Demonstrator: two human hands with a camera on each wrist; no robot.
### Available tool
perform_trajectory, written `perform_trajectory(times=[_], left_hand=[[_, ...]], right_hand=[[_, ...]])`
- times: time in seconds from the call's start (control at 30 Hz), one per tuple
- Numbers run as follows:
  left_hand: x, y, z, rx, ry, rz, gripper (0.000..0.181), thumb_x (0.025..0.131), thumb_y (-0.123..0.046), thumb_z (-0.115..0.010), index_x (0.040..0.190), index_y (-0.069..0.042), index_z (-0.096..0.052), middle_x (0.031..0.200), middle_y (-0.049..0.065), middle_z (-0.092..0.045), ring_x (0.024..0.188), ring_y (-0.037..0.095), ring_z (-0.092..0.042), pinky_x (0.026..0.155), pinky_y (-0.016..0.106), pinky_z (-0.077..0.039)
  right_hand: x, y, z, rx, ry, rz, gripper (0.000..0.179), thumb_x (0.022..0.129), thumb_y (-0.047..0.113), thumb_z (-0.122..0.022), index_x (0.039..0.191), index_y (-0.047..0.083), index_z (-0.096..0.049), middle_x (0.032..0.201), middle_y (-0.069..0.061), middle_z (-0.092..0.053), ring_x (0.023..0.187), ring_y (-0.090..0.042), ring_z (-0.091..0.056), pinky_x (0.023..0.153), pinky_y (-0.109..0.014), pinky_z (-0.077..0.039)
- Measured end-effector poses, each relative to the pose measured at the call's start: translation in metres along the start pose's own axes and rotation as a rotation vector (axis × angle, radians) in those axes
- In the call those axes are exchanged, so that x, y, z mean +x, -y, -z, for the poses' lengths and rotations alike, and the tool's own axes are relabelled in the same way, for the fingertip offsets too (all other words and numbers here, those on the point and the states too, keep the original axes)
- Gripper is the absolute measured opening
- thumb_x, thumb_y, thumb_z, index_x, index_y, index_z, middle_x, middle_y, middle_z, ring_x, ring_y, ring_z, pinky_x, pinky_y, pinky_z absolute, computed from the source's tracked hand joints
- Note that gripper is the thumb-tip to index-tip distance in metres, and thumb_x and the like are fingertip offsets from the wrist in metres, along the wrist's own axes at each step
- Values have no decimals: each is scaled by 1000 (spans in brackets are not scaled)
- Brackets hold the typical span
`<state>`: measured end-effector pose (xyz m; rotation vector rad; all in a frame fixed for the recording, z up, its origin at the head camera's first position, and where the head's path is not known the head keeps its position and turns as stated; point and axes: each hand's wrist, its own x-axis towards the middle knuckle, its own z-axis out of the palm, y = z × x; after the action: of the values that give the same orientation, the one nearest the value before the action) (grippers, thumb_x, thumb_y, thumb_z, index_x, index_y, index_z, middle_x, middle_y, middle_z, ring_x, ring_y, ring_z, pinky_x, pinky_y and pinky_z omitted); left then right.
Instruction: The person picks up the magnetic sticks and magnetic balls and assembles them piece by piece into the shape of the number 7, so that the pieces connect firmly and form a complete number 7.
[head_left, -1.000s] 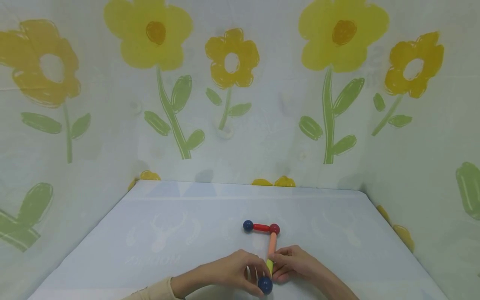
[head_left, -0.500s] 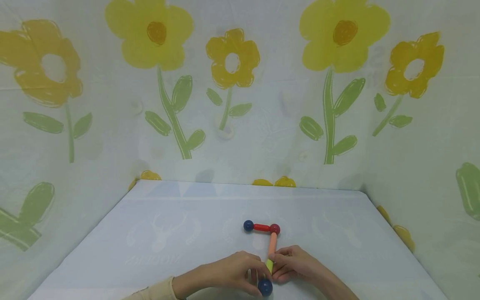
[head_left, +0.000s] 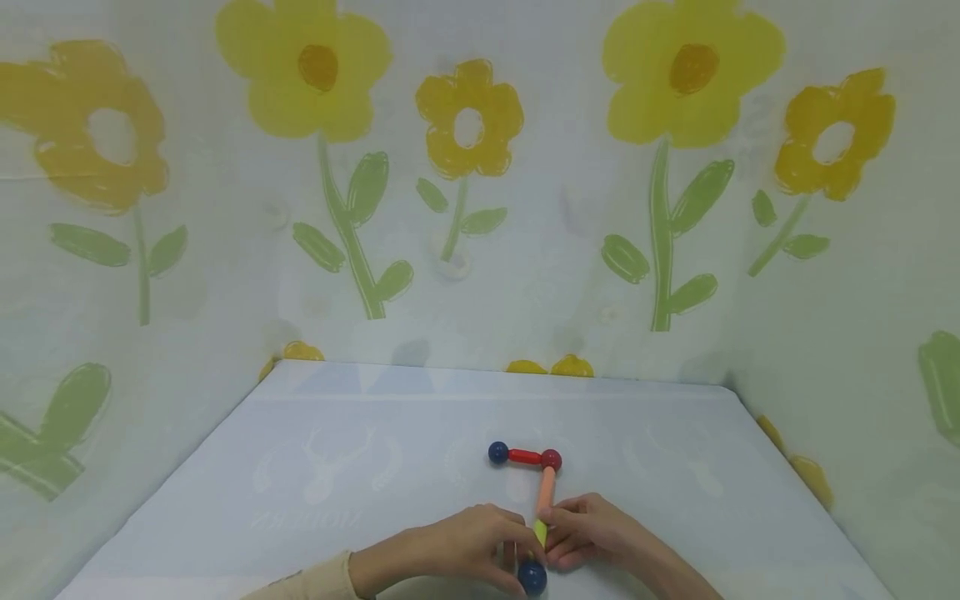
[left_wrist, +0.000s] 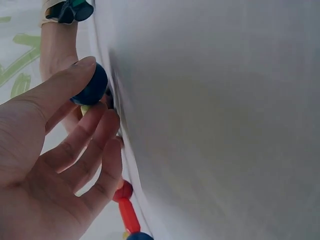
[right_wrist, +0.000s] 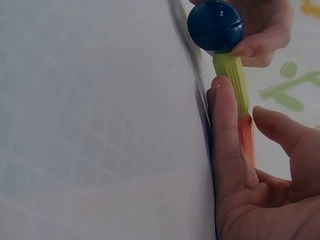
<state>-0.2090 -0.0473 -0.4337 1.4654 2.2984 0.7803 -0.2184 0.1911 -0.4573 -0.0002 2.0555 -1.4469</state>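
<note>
My left hand (head_left: pixel 480 542) holds a glossy dark blue ball (head_left: pixel 532 577) near the table's front, its thumb and fingertips on the ball. A yellow-green rod (right_wrist: pixel 232 82) meets this ball in the right wrist view. My right hand (head_left: pixel 592 529) pinches that rod near its joint with an orange rod (head_left: pixel 547 487); the index finger lies along the rod's side. The orange rod runs away from me to a red ball (head_left: pixel 551 460). From there a short red rod (head_left: pixel 524 457) leads left to a second blue ball (head_left: pixel 498 452). Fingers partly cover the yellow-green rod in the head view.
A pale printed cloth covers the table (head_left: pixel 360 433). Cloth walls (head_left: pixel 540 250) with yellow flowers stand behind the table and on both sides.
The near blue ball has shifted very slightly toward me with my left fingers on it. My right hand keeps its hold, and the far balls and rods look unmoved.
</note>
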Motion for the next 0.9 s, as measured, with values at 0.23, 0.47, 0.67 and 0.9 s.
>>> perform_trajectory(times=[0.23, 0.47, 0.67, 0.9], left_hand=[[4, 0, 1, 40, -2, 22, 34, 87, -26, -75, 120, -23, -68, 96, -11, -68, 78, -9, -57, 71, 8, -48], [7, -2, 4, 92, 7, 51, 35, 87, -28, -75, 121, -24, -68, 95, -13, -67, 77, -9, -56, 71, 8, -46], [9, 1, 4, 99, 0, 52, 35, 87, -29, -75, 121, -24, -67, 94, -13, -68, 76, -8, -57, 71, 8, -46], [7, 3, 4, 73, -10, 46, 35, 87, -26, -75, 121, -22, -67, 97, -12, -69, 78, -7, -59, 72, 8, -47]], right_hand=[[-2, 0, 4, 18, 6, -16, 56, 91, 47, -64, 119, -2, -65, 87, -9, -75, 75, -15, -73, 73, -25, -58], [-5, 0, 12, 19, 9, -7, 57, 92, 45, -63, 122, -3, -63, 93, -12, -76, 78, -16, -74, 75, -26, -58], [-4, -2, 16, 31, 24, -16, 58, 93, 45, -62, 125, -3, -61, 95, -11, -76, 80, -17, -73, 75, -27, -58], [-1, -5, 21, 33, 47, -12, 58, 94, 46, -60, 127, -2, -60, 97, -11, -76, 83, -20, -74, 77, -29, -59]])
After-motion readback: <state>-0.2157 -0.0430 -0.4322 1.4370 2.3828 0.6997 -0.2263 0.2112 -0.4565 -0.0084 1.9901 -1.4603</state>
